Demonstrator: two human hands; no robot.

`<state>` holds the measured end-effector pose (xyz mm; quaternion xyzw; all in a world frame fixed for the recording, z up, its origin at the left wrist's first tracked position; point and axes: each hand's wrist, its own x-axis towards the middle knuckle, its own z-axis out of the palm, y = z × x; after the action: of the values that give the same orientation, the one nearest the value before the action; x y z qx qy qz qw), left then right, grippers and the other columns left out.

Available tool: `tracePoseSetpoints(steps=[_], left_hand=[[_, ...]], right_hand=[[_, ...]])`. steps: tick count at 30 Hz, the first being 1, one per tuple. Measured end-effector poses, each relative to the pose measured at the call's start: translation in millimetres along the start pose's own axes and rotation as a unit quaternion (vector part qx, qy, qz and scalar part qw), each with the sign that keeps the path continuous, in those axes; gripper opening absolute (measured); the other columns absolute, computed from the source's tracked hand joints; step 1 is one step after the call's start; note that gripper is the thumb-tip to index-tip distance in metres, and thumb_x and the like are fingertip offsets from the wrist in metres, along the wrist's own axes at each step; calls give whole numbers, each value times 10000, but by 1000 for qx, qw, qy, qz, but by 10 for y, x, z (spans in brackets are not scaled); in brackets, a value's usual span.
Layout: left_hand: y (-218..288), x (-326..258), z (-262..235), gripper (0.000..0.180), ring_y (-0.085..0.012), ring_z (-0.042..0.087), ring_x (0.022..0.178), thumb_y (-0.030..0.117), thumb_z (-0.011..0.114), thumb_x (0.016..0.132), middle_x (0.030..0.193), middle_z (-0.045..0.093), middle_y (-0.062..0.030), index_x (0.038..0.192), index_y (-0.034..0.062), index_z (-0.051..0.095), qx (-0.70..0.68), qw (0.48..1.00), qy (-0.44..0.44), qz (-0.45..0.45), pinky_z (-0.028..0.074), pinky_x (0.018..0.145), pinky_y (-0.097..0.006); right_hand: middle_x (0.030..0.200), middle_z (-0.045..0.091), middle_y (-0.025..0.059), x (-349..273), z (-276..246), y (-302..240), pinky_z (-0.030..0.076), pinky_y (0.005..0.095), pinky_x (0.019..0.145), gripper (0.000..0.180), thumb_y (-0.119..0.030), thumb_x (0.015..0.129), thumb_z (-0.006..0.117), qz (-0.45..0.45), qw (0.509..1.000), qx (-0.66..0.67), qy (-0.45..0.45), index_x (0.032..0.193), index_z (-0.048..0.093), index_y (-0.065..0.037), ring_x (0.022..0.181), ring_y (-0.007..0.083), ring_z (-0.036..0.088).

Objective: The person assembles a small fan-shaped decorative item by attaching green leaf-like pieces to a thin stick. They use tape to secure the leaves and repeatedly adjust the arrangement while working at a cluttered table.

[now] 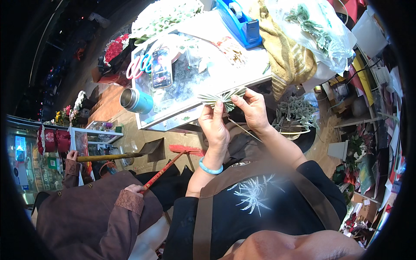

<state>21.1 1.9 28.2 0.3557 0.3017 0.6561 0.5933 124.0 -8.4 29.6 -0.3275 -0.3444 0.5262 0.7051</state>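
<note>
Left hand: the left hand (pixel 213 123) is raised in front of the chest, its fingers (pixel 218 108) closed on the lower left part of a folded paper fan (pixel 223 98); a light blue bracelet (pixel 210 168) sits on that wrist.
Right hand: the right hand (pixel 251 110) is just beside the left, its fingers (pixel 237 100) pinching the fan from the right side.
Folded paper fan: greenish pleated paper spread out flat, held between both hands just in front of the near edge of the tabletop (pixel 242 78); a thin stick (pixel 242 129) runs down from under it past the right wrist.
Tabletop: white and crowded, with a phone (pixel 161 68) lying screen up and loops of pink and blue cord (pixel 139 66) just beside it.
Containers on the tabletop: a clear plastic box (pixel 190 76) holds dark grey-green bits, though what they are cannot be told; a blue tape dispenser (pixel 241 21) holds a white roll; a clear plastic bag (pixel 323 30) at the far right holds more folded green pieces; a tan towel (pixel 288 56) hangs over the edge.
Metal cup: a teal metal cup (pixel 136 100) lies tipped at the left corner of the tabletop, its mouth turned leftward; its inside cannot be made out.
Basket: below the tabletop on the right, a dark basket (pixel 303 138) is filled with grey-green foliage.
Other person: someone in a brown sleeve (pixel 130 201) on the left holds a red-handled broom (pixel 173 160) and a dustpan (pixel 151 149) over the floor.
</note>
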Motion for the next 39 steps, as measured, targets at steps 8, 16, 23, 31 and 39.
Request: tracePoseSetpoints(steps=[8,16,23,31,39], left_hand=[[26,-26,18,130,-46,481,656,77,607,846,807,587,2,962,25,578,7,1000,-11,-18,375,592,-180],[15,-12,-23,155,-65,517,692,79,621,836,819,595,-16,967,10,574,24,999,-29,-34,418,642,-191],[-30,-33,-25,152,-62,517,694,83,623,840,840,605,-21,963,2,583,16,1000,-14,-21,411,628,-191],[-47,-19,-28,147,-53,500,685,103,629,838,826,593,1,955,31,578,1,999,-2,-39,388,605,-176],[28,-16,-25,175,-51,494,691,94,649,820,834,590,9,967,31,576,-7,998,-32,-45,384,624,-180]], right_hand=[[858,631,38,0,14,-29,452,197,692,144,-58,843,613,-2,1000,-13,1,949,604,38,767,51,542],[857,632,36,18,-22,-61,452,199,689,156,-63,840,617,4,999,-33,-7,958,608,39,757,52,542],[847,630,31,11,7,-33,448,196,680,155,-69,841,618,-4,1000,-26,-3,951,610,41,747,47,533],[838,631,31,25,-16,-49,448,199,676,141,-73,845,614,0,998,-63,-13,937,616,34,745,46,531],[851,629,32,37,-6,-61,449,207,693,144,-72,847,612,7,998,-44,-32,946,607,32,766,51,538]])
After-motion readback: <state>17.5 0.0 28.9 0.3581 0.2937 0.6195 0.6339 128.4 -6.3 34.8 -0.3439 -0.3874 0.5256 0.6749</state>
